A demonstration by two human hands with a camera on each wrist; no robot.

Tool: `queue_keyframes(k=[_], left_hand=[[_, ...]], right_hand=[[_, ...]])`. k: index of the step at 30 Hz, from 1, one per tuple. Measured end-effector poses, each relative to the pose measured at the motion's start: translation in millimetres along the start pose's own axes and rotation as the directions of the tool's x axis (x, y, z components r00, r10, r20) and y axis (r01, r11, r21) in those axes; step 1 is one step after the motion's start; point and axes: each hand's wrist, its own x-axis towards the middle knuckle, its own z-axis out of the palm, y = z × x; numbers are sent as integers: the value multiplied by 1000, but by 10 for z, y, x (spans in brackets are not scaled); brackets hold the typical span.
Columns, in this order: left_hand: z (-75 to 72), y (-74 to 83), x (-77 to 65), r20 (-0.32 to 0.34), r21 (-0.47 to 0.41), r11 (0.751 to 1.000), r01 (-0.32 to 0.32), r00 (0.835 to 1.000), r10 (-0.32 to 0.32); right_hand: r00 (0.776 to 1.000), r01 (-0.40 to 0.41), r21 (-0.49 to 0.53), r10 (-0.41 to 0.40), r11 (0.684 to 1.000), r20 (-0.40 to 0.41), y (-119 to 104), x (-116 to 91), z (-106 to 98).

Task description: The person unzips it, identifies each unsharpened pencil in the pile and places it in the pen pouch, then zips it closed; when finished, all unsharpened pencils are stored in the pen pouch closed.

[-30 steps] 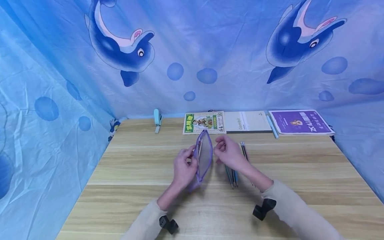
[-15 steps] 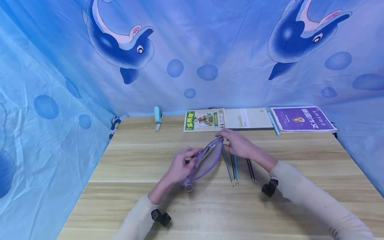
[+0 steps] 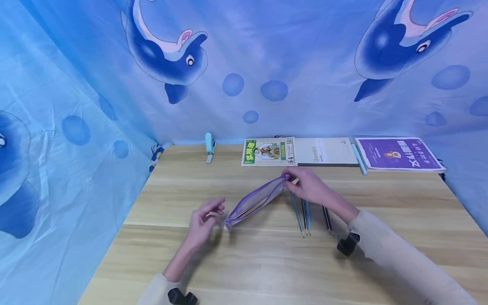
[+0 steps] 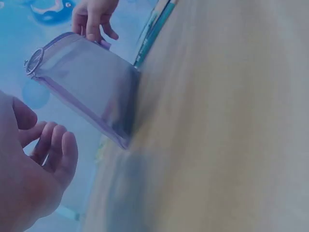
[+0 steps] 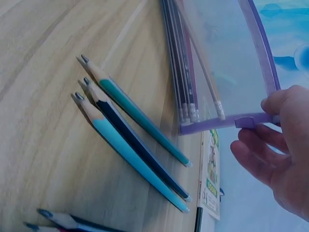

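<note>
My right hand (image 3: 309,186) pinches the far right corner of a see-through pencil pouch (image 3: 256,202) with purple zip edging. The pouch stands on its lower edge, its mouth parted. Several pencils (image 5: 179,63) with white ends lie inside, as the right wrist view shows. Just off the pouch's left end is my left hand (image 3: 203,222), fingers loosely bent and holding nothing. A ring zip pull (image 4: 35,61) hangs at that end. Below my right hand, a turquoise pencil (image 5: 137,162), a navy pencil (image 5: 137,140) and a green pencil (image 5: 140,118) lie on the table.
More dark pencils (image 3: 328,220) lie to the right of these. Along the back edge are a mint stapler (image 3: 210,146), a green illustrated booklet (image 3: 268,151), a pale notebook (image 3: 329,151), a light blue pen (image 3: 359,159) and a purple book (image 3: 398,153). A dolphin-print curtain (image 3: 244,63) hangs behind.
My right hand has come over to the pouch's corner and taken hold of it. My left hand has let go and moved left. The pouch has swung from nearly lengthwise to slanting up rightward.
</note>
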Motion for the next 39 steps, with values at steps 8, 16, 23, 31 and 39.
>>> queue_keyframes(k=[8, 16, 23, 31, 39], left_hand=[[173, -117, -173, -33, 55, 996, -70, 997, 72], [274, -121, -168, -181, 16, 998, -53, 982, 55], [249, -136, -162, -164, -20, 996, -90, 983, 85], [290, -160, -178, -181, 19, 989, -148, 972, 149], [281, -133, -176, -177, -15, 978, -208, 963, 202]], right_hand=[[992, -116, -28, 115, 993, -49, -42, 4, 48], [999, 45, -275, -46, 960, 3, -338, 9, 124], [906, 420, -250, -385, 873, 178, -985, 242, 512], [826, 539, -215, -463, 814, 321, -1273, 470, 771], [877, 445, -90, -413, 891, 245, -1255, 513, 791]])
